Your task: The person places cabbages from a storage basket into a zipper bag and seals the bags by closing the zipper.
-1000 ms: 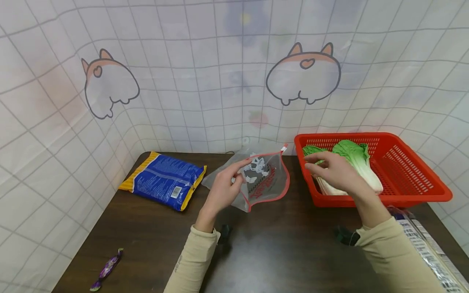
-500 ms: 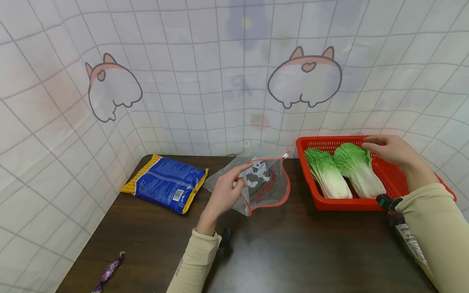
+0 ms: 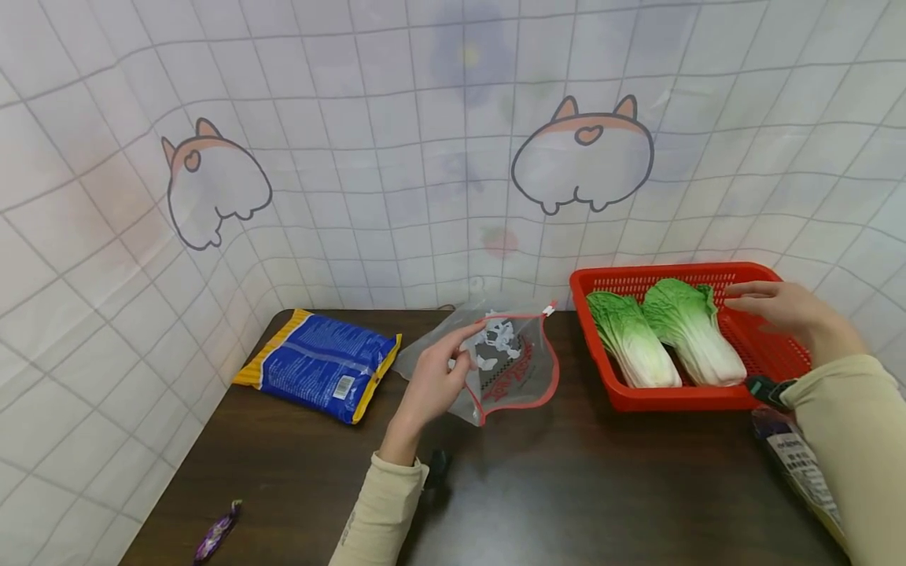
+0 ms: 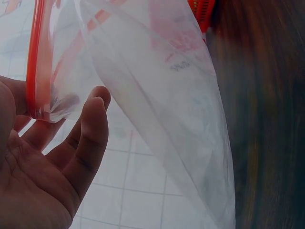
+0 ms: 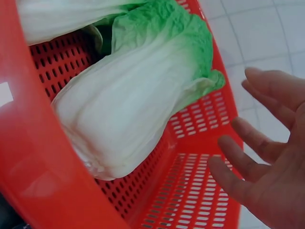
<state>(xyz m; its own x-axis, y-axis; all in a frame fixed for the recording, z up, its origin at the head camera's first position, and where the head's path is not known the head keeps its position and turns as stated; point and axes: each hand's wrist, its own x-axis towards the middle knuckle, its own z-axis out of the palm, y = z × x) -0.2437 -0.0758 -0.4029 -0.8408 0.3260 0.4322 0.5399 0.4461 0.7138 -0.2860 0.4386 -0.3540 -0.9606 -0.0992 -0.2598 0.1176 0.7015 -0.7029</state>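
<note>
Red mesh basket [image 3: 771, 358] holding two cabbages [image 3: 690, 330], green at the leaf tips and white at the base. Clear bag [image 3: 513, 365] with a red edge and red and white print. Blue packet [image 3: 318, 363] with yellow ends. Purple candy [image 3: 216, 532]. Dark brown table [image 3: 566, 495]. Beige sleeves [image 3: 849, 424].

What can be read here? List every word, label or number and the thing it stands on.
No text reads clearly.
Clear zip bag: red and black print, too blurred.
Blue snack packet: white label and small print, too small.
Wrapped package at the table's right edge: dark lettering, illegible.
Purple candy: nothing readable.
</note>
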